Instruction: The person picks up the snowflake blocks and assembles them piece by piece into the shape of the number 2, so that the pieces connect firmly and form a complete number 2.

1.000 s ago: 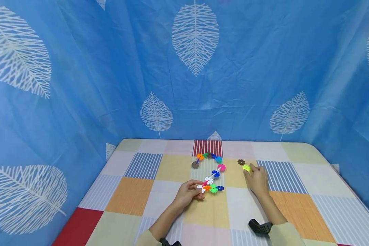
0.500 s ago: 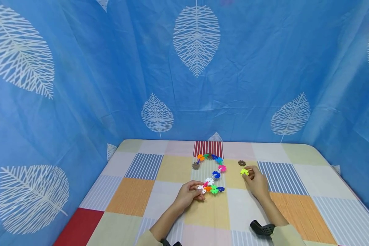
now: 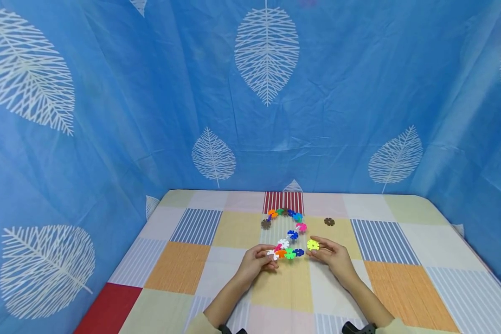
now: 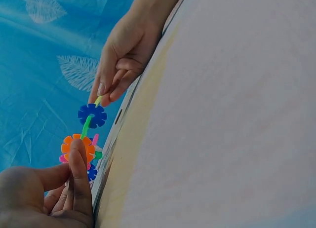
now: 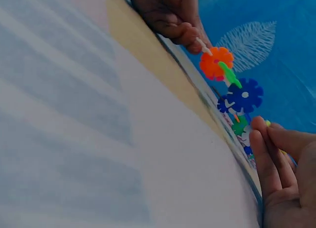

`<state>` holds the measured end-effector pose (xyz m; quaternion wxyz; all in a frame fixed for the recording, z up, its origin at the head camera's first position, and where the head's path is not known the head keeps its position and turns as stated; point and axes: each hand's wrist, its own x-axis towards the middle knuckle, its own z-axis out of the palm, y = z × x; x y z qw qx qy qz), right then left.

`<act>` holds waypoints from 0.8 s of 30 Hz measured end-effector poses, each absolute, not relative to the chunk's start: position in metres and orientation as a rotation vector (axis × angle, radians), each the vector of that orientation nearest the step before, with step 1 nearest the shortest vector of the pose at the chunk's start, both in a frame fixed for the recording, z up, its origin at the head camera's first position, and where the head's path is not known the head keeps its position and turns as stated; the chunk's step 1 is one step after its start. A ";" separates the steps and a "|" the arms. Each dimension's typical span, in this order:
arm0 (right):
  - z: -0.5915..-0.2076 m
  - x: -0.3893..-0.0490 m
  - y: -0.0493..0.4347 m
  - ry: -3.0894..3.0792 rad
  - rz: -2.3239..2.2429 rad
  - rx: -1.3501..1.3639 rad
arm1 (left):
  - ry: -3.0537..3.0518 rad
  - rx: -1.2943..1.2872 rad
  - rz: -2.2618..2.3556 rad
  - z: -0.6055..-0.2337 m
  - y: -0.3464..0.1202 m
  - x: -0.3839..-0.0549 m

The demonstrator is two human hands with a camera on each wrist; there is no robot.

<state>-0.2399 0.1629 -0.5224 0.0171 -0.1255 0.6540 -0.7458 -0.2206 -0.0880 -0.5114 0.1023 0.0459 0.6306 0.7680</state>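
A chain of colourful snowflake discs lies on the cloth in a curve like a number 2. My left hand (image 3: 252, 264) pinches the white disc (image 3: 272, 254) at its lower left corner. From there the bottom row runs right through an orange disc (image 4: 71, 148) and a green disc (image 3: 290, 253) to a dark blue disc (image 5: 245, 95) at the end. My right hand (image 3: 331, 257) pinches a yellow disc (image 3: 313, 245) between thumb and fingers, close to the right of that dark blue end. In the right wrist view the fingers mostly hide the yellow disc.
A loose brown disc (image 3: 329, 221) lies on the patchwork cloth (image 3: 281, 294) to the right of the chain. Another brown disc (image 3: 266, 224) forms the chain's upper left end. Blue curtains (image 3: 317, 93) with white leaf prints stand behind the table and along its sides.
My right hand has lifted the yellow disc from beside the loose brown one and carried it left and nearer, up to the chain's dark blue end. My left hand keeps its place.
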 end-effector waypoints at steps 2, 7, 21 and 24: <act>-0.522 -0.240 0.165 2.030 -2.271 -0.436 | 1.859 0.132 2.266 -0.511 -0.087 -0.221; -0.523 -0.241 0.170 2.056 -2.161 -0.538 | 1.857 0.117 2.273 -0.509 -0.087 -0.221; -0.519 -0.244 0.174 2.039 -1.988 -0.631 | 1.881 0.119 2.269 -0.510 -0.087 -0.220; -0.519 -0.245 0.175 2.030 -1.954 -0.663 | 1.883 0.124 2.262 -0.510 -0.087 -0.220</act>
